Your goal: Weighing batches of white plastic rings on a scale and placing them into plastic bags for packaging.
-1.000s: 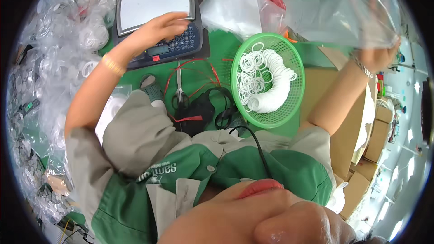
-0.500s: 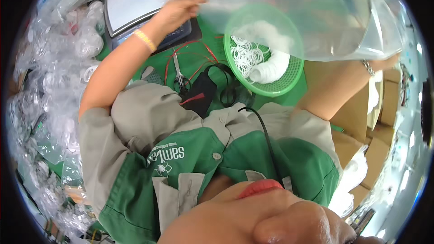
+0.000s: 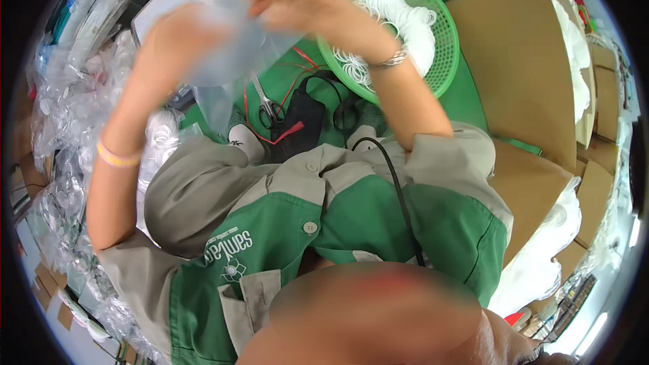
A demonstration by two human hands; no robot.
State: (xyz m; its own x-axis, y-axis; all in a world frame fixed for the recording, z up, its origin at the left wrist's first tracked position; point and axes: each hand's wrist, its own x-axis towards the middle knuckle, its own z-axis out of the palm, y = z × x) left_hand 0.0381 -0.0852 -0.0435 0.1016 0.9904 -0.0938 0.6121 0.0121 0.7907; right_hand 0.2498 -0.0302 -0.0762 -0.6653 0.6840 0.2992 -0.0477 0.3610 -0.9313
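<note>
Both my hands are raised in front of me and grip a clear plastic bag (image 3: 236, 34) between them. My left hand (image 3: 179, 40) holds its left side and is blurred by motion. My right hand (image 3: 304, 7) pinches its upper right part, a metal bracelet on that wrist. Behind the right hand sits a green plastic basket (image 3: 443, 61) filled with several white rings (image 3: 405, 27). The bag hides part of a white scale (image 3: 169, 7) at the back left.
Scissors (image 3: 270, 111), a black device with red and black cables (image 3: 304, 122) lie on the green table. Heaps of clear bagged goods (image 3: 61, 115) fill the left side. Brown cardboard boxes (image 3: 527, 74) with white rings stand at the right.
Both hands came together near the middle with the bag. The right hand swung in from the far right; the bag is now bunched smaller between them. The view has tilted lower.
</note>
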